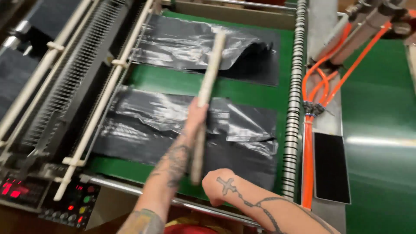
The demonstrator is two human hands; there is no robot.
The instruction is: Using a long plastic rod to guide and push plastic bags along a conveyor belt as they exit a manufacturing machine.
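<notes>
My left hand (196, 116) is closed around a long pale wooden stick (207, 104), which slants up over the black plastic sheets (242, 123) lying on the green machine surface (173, 80). My right hand (218, 184) sits near the stick's lower end, seemingly curled into a fist, though blur hides whether it grips anything. Orange hoses (308, 143) run along the right; a control panel with red lights (65, 203) sits lower left.

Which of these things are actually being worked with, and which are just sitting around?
In use:
- stick, gripped by the left hand
- black plastic sheets on the green belt
- right hand, a fist at the belt's near edge

Just there:
- orange hoses
- control panel
- spring roller
</notes>
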